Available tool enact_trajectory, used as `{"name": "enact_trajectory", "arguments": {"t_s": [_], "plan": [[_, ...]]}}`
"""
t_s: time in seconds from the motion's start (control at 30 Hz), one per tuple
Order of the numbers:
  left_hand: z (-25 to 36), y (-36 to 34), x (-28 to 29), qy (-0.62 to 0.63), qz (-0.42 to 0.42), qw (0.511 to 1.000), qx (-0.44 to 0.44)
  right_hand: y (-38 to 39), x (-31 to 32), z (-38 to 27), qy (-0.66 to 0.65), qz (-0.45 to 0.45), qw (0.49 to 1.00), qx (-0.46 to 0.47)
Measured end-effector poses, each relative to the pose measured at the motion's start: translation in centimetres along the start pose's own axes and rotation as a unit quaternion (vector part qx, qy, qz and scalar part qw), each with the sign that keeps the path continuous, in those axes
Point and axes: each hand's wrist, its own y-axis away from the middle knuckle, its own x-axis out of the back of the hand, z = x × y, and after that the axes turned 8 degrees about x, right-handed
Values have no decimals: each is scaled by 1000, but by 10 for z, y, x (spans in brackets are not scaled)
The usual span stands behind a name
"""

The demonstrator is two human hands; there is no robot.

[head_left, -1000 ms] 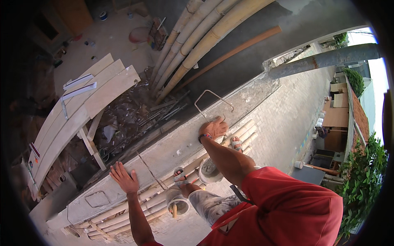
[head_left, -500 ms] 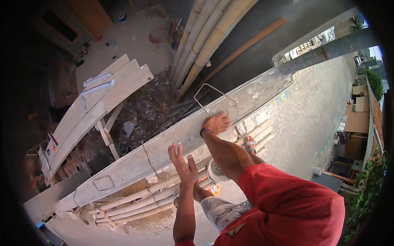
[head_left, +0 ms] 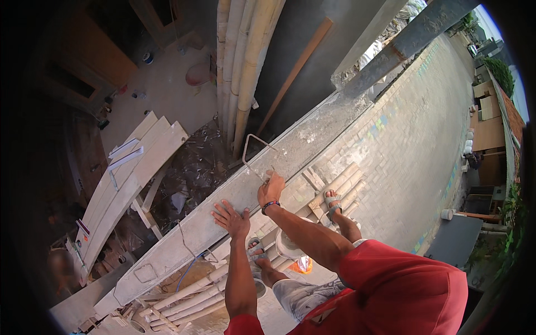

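Observation:
My left hand (head_left: 232, 220) lies on the top of a long grey concrete beam (head_left: 318, 134), its fingers spread and nothing in them. Farther along, my right hand (head_left: 271, 190) is closed low over the same beam, a beaded band at its wrist. Its curled fingertips are at the foot of a bent steel rod (head_left: 246, 149) that stands up from the concrete. Whether they grip the rod or some small piece cannot be made out. Closer to the left end, a thin bent wire (head_left: 183, 237) crosses the beam.
Bamboo poles (head_left: 340, 187) lie under my sandalled feet, beside a bucket (head_left: 287, 244). Beyond the beam, rubble (head_left: 195, 162) covers the ground below, and planks (head_left: 131, 173) with metal strips lie raised. Upright bamboo (head_left: 248, 72) and a metal post (head_left: 391, 53) stand near the far side.
My left hand has come down from the air onto the beam. My right hand has gone from lying flat to curled fingers beside the rod. The view has shifted.

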Motion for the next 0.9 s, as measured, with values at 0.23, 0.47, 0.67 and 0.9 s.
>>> {"name": "enact_trajectory", "arguments": {"t_s": [0.23, 0.47, 0.67, 0.9], "plan": [[-2, 1, 1, -17, 17, 1000, 3, -52, 148, 144, -308, 92, 939, -121], [-12, -4, 3, -28, 11, 1000, -2, -178, 150, 241, -394, 212, 793, -414], [15, -8, 30, -11, -13, 1000, -10, -233, 77, 244, -448, 195, 684, -541], [253, -11, 2, 6, 73, 957, -279, -224, 30, 250, -454, 123, 659, -587]]}}
